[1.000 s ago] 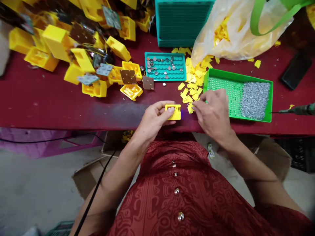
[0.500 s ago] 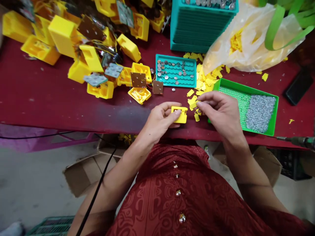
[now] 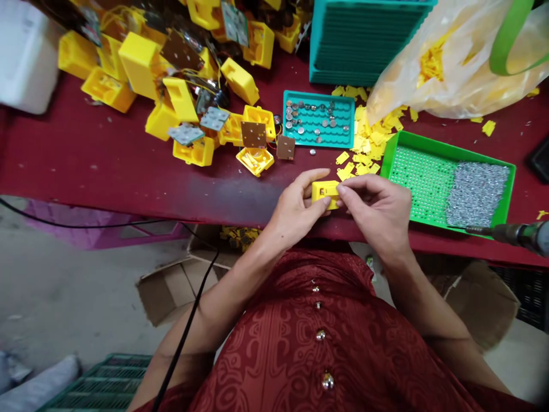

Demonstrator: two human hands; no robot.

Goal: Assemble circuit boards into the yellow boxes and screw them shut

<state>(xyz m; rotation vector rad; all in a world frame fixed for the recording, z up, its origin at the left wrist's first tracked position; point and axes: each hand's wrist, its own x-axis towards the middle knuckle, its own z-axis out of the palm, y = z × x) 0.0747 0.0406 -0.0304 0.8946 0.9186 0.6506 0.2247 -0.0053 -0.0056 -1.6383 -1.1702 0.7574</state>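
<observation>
While the head camera looks down over the near edge of the dark red table [image 3: 107, 166], the left hand [image 3: 295, 209] pinches a small yellow housing [image 3: 325, 191] between thumb and fingers, holding it just above the table edge in front of the body. The right hand [image 3: 377, 212] meets it from the other side, thumb and forefinger closed at the housing's right end; whether a small yellow piece sits between those fingertips cannot be told. Judging by its look, the housing is moulded plastic: light, stiff, somewhat slick, best held by its flat side walls as the left hand does, since pressing on any thin tab could snap it. Just beyond the hands lies a scatter of small yellow tabs [image 3: 369, 137], spilling from a clear plastic bag [image 3: 463, 74]. Beside them sits a green tray [image 3: 412, 146] holding a heap of tiny metal screws [image 3: 476, 194], and a teal tray [image 3: 319, 123] with coin cells. Further left is a pile of yellow casings [image 3: 171, 97] with circuit boards. A power screwdriver [image 3: 518, 234] rests at the right edge.
</observation>
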